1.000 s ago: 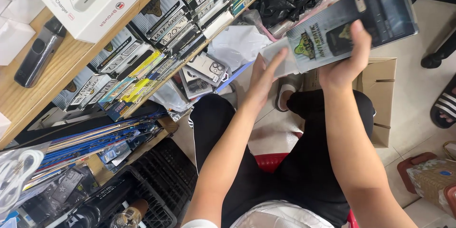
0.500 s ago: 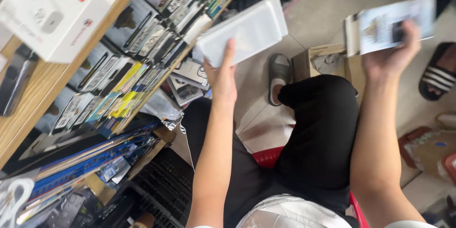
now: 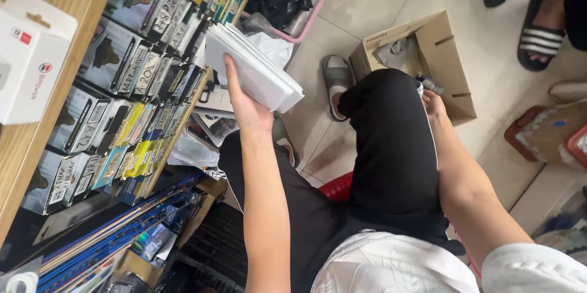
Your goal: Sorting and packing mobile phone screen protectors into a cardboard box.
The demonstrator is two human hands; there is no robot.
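Left hand point(image 3: 247, 106) holds stack of flat packs point(image 3: 254, 70) beside shelf point(image 3: 122, 103). Right hand point(image 3: 435, 105) reaches into cardboard box point(image 3: 449, 67) on floor point(image 3: 373, 0), right of knee.

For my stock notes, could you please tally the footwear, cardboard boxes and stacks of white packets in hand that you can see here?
Grey slipper: 1
Black striped sandal: 1
Open cardboard box: 1
Stack of white packets, held in the left hand: 1
Total: 4
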